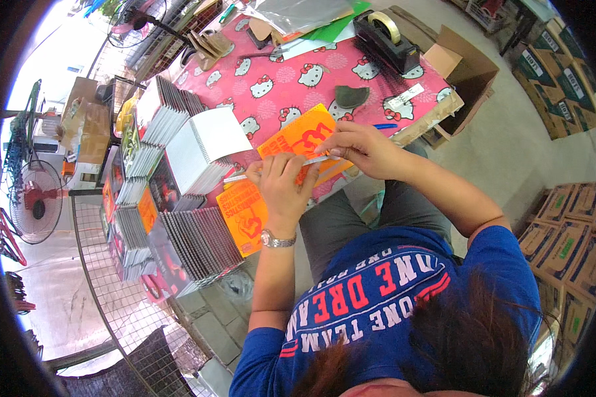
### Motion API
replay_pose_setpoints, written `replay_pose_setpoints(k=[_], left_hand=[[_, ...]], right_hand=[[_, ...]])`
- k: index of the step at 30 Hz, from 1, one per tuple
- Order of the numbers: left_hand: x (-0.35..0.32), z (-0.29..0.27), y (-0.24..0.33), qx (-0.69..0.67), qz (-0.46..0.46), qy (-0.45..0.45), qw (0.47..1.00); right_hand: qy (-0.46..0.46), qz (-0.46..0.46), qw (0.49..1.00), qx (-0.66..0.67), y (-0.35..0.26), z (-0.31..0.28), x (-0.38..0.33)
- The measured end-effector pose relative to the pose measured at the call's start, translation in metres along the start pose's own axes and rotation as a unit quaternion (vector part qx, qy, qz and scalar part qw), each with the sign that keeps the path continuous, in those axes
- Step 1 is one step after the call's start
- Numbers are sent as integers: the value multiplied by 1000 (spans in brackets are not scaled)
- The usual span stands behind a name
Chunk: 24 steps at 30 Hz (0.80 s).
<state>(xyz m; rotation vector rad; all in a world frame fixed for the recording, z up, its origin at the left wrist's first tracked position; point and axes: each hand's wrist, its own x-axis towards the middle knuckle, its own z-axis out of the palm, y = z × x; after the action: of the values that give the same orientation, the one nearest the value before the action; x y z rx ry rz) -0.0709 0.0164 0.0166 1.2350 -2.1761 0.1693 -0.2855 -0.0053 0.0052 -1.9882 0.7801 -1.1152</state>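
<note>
Nearest the camera, both hands work at the table's near edge. The left hand [281, 182] is curled, fingers closed around the left part of a thin white plastic binding strip [281, 169], thumb side toward 12 o'clock. The right hand [361, 147] sits at about 2 o'clock from it, fingertips pinched shut on the strip's other end, pressing it toward the orange printed booklet cover [301, 137] that lies under both hands. The strip runs along that cover's near edge; whether its teeth are already seated I cannot tell.

At 8 o'clock from the left hand lies a second orange-covered bound notebook [244, 213], and beyond it, further to 9 o'clock, overlapping rows of dark-spined bound notebooks [195, 241] fan out, which look finished. At 11 o'clock stands a stack of white spiral-edged page blocks [202, 149], seemingly waiting for covers, with more stacks [159, 116] behind it.

Judging by this, a good batch is bound, one booklet is in hand, and a sizeable pile remains.

Further out, toward 12 o'clock, the pink cartoon-cat patterned table cover [278, 83] carries a dark curved scrap [349, 96], a blue pen [384, 126], a black tape dispenser with a beige roll [385, 40] and green and clear plastic sheets [318, 20]. At 1 o'clock sits an open brown cardboard box [467, 73]
</note>
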Motion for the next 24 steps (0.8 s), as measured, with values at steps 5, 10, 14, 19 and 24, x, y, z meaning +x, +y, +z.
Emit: replay_pose_setpoints(k=[5, 10, 14, 19, 24], left_hand=[[2, 2, -2, 17, -18, 7, 1000], [16, 5, 10, 23, -23, -12, 999], [18, 7, 18, 20, 4, -34, 999], [18, 7, 17, 25, -2, -53, 998], [18, 4, 14, 10, -14, -74, 997]], right_hand=[[-47, 14, 996, -72, -12, -6, 1], [24, 7, 979, -201, -5, 6, 5], [-36, 68, 983, -164, -24, -4, 13], [-5, 52, 986, -158, -30, -10, 16], [21, -32, 966, -255, -30, -6, 15]])
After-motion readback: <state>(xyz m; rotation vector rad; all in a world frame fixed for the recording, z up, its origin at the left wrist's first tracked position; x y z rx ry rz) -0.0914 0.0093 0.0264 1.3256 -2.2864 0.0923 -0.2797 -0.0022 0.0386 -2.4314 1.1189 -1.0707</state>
